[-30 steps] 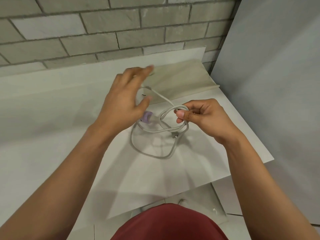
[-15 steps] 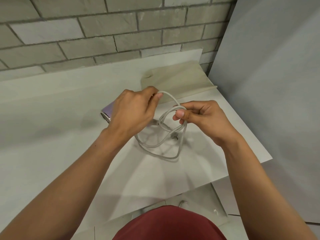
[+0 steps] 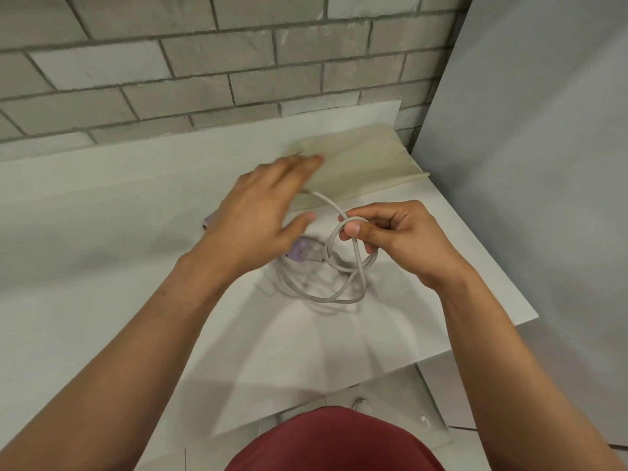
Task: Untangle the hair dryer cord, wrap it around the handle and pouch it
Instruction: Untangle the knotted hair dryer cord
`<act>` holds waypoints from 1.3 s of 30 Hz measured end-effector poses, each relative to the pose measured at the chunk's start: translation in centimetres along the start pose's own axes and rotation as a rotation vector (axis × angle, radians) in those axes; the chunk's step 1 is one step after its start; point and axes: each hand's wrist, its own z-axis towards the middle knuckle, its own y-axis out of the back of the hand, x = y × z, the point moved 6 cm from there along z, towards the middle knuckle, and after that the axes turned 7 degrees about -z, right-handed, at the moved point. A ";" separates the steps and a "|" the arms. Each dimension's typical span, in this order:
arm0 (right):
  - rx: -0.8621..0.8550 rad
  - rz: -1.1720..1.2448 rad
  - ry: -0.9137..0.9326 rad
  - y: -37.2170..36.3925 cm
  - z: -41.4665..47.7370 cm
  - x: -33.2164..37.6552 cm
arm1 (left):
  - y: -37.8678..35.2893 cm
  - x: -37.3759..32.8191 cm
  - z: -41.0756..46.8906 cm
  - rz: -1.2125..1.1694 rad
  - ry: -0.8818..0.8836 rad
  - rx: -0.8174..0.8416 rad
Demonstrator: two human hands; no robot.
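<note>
Untangle step, I'd say: cord (image 3: 326, 297) lies looped mid-frame on the table (image 3: 136, 232), nothing wrapped yet. R hand (image 3: 397, 239), right of centre, pinches a loop btw thumb & forefinger. L hand (image 3: 261, 215) is blurred, fingers spread over the purple hair dryer (image 3: 300, 251); a strand runs under it, can't tell if gripped. Next I'd feed the free end back thru that loop. Flat pouch (image 3: 367, 161) sits upper centre.

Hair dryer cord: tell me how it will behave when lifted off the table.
Probably floppy: the cord sags in loose loops below where the right hand pinches it. Likely light, since a fingertip pinch holds it up. It may snag, as its strands cross each other.
</note>
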 end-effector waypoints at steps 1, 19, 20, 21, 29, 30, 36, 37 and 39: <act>0.011 0.001 0.005 -0.1 0.0 0.1 | -0.4 -1.1 0.3 0.044 -0.100 0.067; 0.005 0.037 0.031 0.0 0.4 0.2 | 2.9 4.1 -1.3 -0.428 0.425 -0.549; -0.005 0.025 0.033 0.0 0.5 0.3 | 2.6 4.6 -1.5 -0.367 0.457 -0.475; -0.009 0.012 0.033 0.0 0.7 0.3 | 2.1 5.3 -1.7 -0.256 0.473 -0.383; 0.041 -0.067 0.044 -0.3 0.7 0.8 | -0.9 0.0 -0.6 0.127 -0.133 0.001; 0.042 -0.064 0.050 -0.4 0.7 1.0 | -1.5 -0.7 -0.3 0.135 -0.178 0.038; 0.004 -0.034 0.030 -0.1 0.1 0.8 | -2.2 -2.0 0.7 0.174 -0.155 -0.068; -0.022 -0.024 0.018 0.0 0.0 0.6 | -1.9 -1.8 0.6 0.147 -0.118 -0.143; -0.061 -0.014 -0.001 0.3 -0.2 0.3 | -1.0 -0.9 0.5 0.069 0.007 -0.269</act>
